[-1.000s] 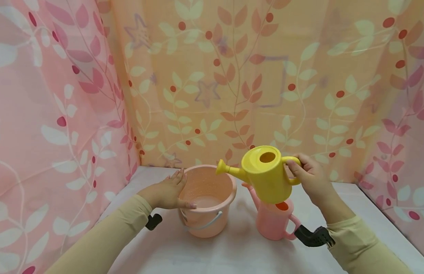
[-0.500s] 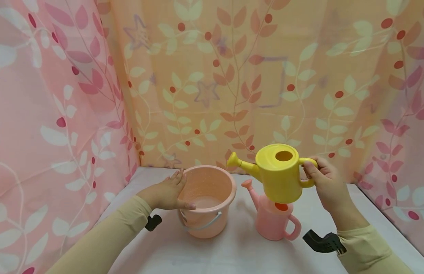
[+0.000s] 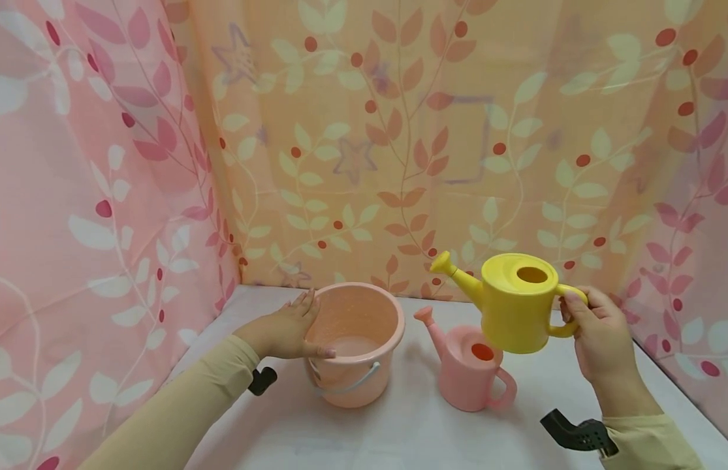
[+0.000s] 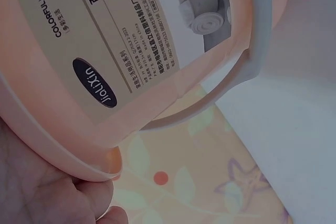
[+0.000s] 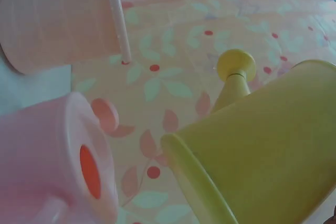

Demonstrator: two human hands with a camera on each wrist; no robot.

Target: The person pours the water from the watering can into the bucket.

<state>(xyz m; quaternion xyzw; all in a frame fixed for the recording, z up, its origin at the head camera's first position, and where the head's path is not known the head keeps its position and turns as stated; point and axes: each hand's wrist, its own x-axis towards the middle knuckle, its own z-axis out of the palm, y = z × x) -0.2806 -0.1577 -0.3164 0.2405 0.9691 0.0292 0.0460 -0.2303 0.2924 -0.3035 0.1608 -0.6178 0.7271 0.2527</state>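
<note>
My left hand (image 3: pixel 283 331) rests on the left rim of a peach plastic bucket (image 3: pixel 358 385), fingers fairly straight and thumb along the near rim. In the left wrist view, a printed label (image 4: pixel 105 40) and the bucket's pale bail handle (image 4: pixel 210 95) show. My right hand (image 3: pixel 606 343) grips the handle of a yellow watering can (image 3: pixel 513 310), held upright in the air with its spout pointing left and up. Below and left of it, a pink watering can (image 3: pixel 465 375) stands on the table, its orange-rimmed opening facing up; the yellow can overlaps its right edge in the head view.
The white table (image 3: pixel 399 437) is walled at the back by a yellow leaf-patterned cloth (image 3: pixel 352 130) and at the sides by pink leaf-patterned cloth (image 3: pixel 64 261). Black wrist mounts (image 3: pixel 578 435) jut out at both sleeves.
My right hand has carried the yellow watering can rightward, from beside the bucket's rim to the upper right of the pink can. The left hand, bucket and pink can have stayed put.
</note>
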